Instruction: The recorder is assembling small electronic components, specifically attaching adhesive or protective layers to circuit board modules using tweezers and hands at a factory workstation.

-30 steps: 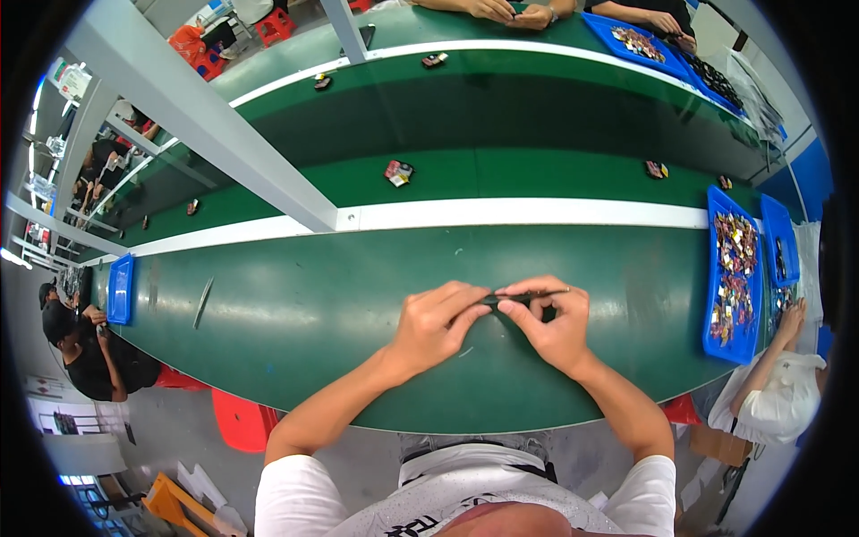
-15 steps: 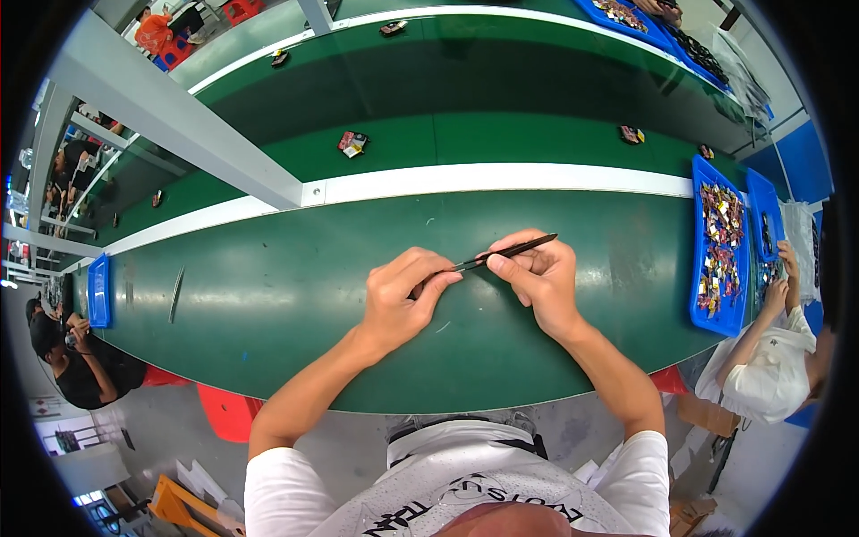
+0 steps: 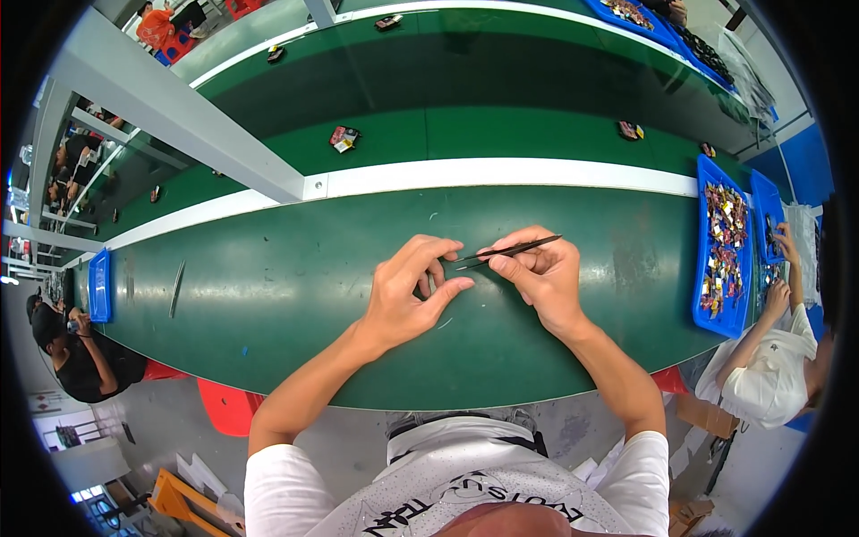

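Note:
My right hand (image 3: 544, 273) grips a pair of black tweezers (image 3: 528, 248) over the green worktable (image 3: 501, 358). The tweezers' tips point left, slightly apart, towards my left hand. My left hand (image 3: 413, 285) is open, thumb and fingers spread, close to the tips but apart from them. I see nothing held in the left hand or between the tips.
A second pair of tweezers (image 3: 177, 289) lies at the left. Blue trays (image 3: 694, 242) of small colourful parts stand at the right. Beyond a white rail (image 3: 501, 172), small assemblies (image 3: 344, 138) sit on a green belt. Co-workers sit on both sides.
My left thumb and fingers have parted from their pinch at the tweezers' tips. The right hand keeps its grip, nearly still. The assemblies on the belt have shifted slightly left.

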The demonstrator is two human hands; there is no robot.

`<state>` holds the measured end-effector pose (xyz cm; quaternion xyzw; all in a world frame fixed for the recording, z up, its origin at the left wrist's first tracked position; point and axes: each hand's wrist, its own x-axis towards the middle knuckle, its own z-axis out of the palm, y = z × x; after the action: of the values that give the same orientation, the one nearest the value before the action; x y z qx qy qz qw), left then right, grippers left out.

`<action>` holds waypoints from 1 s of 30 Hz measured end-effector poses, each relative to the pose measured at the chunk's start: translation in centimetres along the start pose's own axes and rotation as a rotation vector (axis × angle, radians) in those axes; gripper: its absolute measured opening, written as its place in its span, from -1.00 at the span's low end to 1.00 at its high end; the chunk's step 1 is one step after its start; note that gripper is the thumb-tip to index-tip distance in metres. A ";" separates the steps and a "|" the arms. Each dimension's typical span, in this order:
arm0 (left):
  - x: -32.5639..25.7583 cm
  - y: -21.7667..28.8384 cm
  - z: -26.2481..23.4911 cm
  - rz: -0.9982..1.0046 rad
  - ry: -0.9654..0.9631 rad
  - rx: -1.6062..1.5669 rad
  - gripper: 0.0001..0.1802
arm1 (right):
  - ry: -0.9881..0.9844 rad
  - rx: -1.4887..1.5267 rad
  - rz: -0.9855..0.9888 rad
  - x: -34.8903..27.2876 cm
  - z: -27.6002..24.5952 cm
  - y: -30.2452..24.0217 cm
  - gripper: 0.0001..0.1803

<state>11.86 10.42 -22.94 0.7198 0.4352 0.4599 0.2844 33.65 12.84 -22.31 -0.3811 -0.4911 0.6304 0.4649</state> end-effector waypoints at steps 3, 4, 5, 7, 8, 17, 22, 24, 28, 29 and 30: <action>-0.1 -0.1 0.0 0.021 0.018 0.013 -0.68 | -0.004 -0.001 -0.055 0.1 0.3 0.2 -0.88; -0.1 -0.2 0.0 0.033 0.032 0.024 -0.76 | -0.004 -0.001 -0.054 0.1 0.3 0.2 -0.88; -0.1 -0.1 0.0 0.032 0.032 0.024 -0.76 | -0.014 -0.007 -0.047 0.0 0.3 0.2 -0.88; 0.1 0.2 0.1 0.031 0.074 0.048 -0.86 | -0.025 -0.012 -0.039 0.0 0.3 0.2 -0.88; 0.0 0.1 0.1 0.030 0.074 0.048 -0.86 | -0.031 -0.016 -0.048 0.0 0.3 0.3 -0.89; 0.0 0.2 0.1 0.093 0.096 0.090 -0.89 | -0.030 -0.026 -0.037 -0.1 0.2 0.3 -0.89; 0.0 -0.1 0.0 0.019 0.028 0.076 -0.76 | -0.014 -0.053 -0.016 0.0 0.3 0.0 -0.89; -0.1 -0.2 -0.1 0.014 0.016 0.071 -0.70 | 0.009 0.000 -0.038 0.0 0.7 -0.3 -0.88; 0.4 0.8 -0.1 -0.008 0.018 0.023 -0.67 | 0.021 -0.015 -0.027 -0.2 0.6 0.0 -0.87; 0.2 0.6 0.0 -0.007 0.019 0.024 -0.67 | 0.024 -0.062 -0.032 -0.2 0.6 0.1 -0.87; 0.0 0.2 0.1 0.002 0.062 0.004 -0.72 | 0.027 -0.110 -0.036 -0.3 0.6 0.2 -0.87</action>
<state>12.00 10.27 -22.78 0.7062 0.4440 0.4814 0.2690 33.14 12.41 -22.39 -0.4057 -0.5254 0.5887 0.4613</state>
